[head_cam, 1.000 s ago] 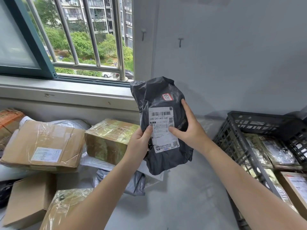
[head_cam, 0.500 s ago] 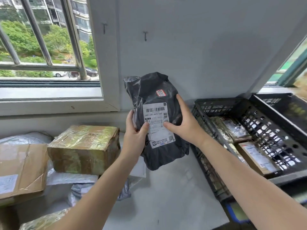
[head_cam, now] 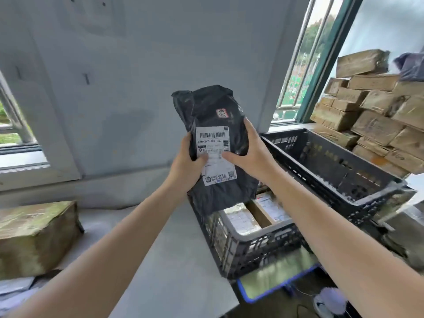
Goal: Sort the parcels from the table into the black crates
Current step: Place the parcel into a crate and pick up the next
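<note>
I hold a black plastic-bag parcel (head_cam: 213,115) with a white barcode label upright in front of me. My left hand (head_cam: 183,166) grips its left edge and my right hand (head_cam: 250,152) grips its right side, both thumbs on the label. The parcel hangs above the near black crate (head_cam: 252,244), which holds several taped parcels. A second black crate (head_cam: 332,171) stands behind and to the right of it. A taped cardboard box (head_cam: 34,235) rests on the grey table (head_cam: 172,260) at the left.
Several brown cartons (head_cam: 371,111) are stacked high at the far right by the window. White and grey mailer bags (head_cam: 16,288) lie at the table's lower left. A blue-edged tray (head_cam: 275,283) sits below the near crate, off the table's right edge.
My view and both hands have swung right with the black parcel, from over the table's pile of parcels to above the near crate. The grip is unchanged.
</note>
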Demonstrator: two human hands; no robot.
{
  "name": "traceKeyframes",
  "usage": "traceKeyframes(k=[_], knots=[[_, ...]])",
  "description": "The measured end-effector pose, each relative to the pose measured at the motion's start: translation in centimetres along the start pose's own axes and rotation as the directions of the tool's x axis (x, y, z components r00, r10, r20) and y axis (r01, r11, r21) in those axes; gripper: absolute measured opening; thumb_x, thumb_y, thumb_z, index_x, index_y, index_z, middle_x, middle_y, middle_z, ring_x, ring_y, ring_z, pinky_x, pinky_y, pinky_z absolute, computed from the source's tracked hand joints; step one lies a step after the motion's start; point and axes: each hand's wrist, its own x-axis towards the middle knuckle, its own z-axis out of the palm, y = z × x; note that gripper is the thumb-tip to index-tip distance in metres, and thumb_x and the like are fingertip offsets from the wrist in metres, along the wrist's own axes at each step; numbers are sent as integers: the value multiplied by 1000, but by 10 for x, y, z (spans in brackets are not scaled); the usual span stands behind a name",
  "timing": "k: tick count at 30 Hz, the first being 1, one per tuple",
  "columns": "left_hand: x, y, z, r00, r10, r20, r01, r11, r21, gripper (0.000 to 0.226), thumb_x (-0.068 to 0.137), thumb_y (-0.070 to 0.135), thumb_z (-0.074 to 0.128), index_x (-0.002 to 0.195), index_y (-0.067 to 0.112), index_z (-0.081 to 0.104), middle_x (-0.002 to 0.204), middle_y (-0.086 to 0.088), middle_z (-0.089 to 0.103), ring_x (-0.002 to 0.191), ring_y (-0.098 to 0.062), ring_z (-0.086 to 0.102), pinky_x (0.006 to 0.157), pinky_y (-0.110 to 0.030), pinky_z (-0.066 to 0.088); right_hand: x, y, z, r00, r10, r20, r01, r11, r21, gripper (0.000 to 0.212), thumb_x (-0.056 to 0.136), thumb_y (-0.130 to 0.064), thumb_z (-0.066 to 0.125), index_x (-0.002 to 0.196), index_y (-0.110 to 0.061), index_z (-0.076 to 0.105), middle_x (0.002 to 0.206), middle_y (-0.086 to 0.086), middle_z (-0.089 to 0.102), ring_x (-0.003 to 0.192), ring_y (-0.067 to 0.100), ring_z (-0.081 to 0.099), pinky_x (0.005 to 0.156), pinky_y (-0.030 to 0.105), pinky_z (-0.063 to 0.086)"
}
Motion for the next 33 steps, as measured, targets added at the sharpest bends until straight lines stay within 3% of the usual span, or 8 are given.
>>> traceKeyframes(k=[6,12,14,18,21,23,27,33], knots=[[8,45,130,995,97,4,-97,994,41,63,95,4,58,149,21,31,125,6,58,109,-8,59,72,-7,52,-4,62,-114,999,30,-41,-32,999,-40,105,78,-39,81,156,-23,14,150,4,37,136,20,39,111,48,39],[35,76,230,975,114,193,-157,962,223,73,89,7,66,150,26,31,139,0,50,124,-17,52,99,-29,45,11,114,-202,996,46,-74,-48,999,-17,83,78,-20,82,146,-17,34,129,1,57,119,16,56,102,46,49],[51,80,261,967,111,230,-175,943,282,80,86,7,69,153,26,27,143,-3,47,127,-19,51,94,-24,42,21,134,-227,995,42,-96,-41,999,6,76,79,-11,81,142,-15,38,118,-1,61,106,10,62,97,40,54],[89,70,319,940,74,333,-193,920,340,91,82,9,74,154,27,21,142,-2,47,126,-18,50,90,-23,40,49,180,-267,989,119,-86,-126,989,-79,92,82,-10,79,154,-11,21,134,10,54,120,20,56,102,38,49],[121,54,359,918,44,393,-180,932,316,90,78,7,77,151,22,26,138,0,51,120,-14,53,83,-15,41,75,217,-288,986,148,-78,-159,974,-163,91,82,-12,79,154,-11,22,134,9,53,122,20,55,104,41,47],[143,41,383,912,5,410,-143,941,307,88,77,7,78,149,20,29,132,2,52,114,-12,54,72,-8,42,94,243,-296,981,187,-53,-194,954,-229,90,83,-15,78,154,-13,22,135,9,52,123,21,53,105,41,45],[179,11,422,865,-178,470,-30,915,401,105,78,14,80,158,23,11,151,-4,40,116,-15,51,77,-18,44,129,298,-302,952,301,60,-259,894,-366,94,86,-25,75,156,-19,14,149,11,41,133,27,45,110,46,40],[211,-40,462,801,-393,452,82,820,567,112,80,16,80,158,18,0,156,-10,33,110,-19,50,72,-24,45,157,375,-282,892,413,185,-299,844,-445,93,90,-30,71,157,-23,7,153,13,33,132,30,43,104,39,40]])
